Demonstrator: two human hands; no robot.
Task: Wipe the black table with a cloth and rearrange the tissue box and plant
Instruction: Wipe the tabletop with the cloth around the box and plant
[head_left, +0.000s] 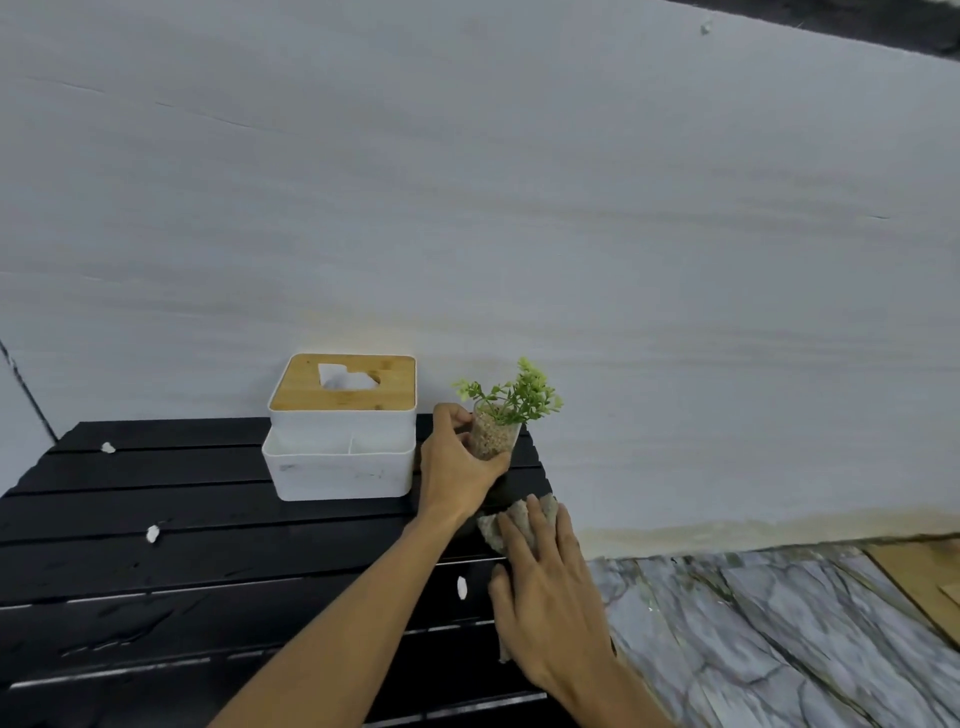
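Observation:
A black slatted table (156, 571) fills the lower left. At its back stands a white tissue box (340, 457) with a wooden lid. Just right of the box, my left hand (457, 467) grips a small green plant (506, 410) in a clear pot of pebbles, tilted and lifted slightly above the table's far right corner. My right hand (550, 587) lies flat on a grey cloth (506, 522), pressing it on the table's right edge in front of the plant.
Several small white scraps (152, 533) lie on the table slats. A pale wall (519, 208) runs close behind the table. Marble-patterned floor (779, 634) lies to the right, with a wooden board (919, 577) at the far right.

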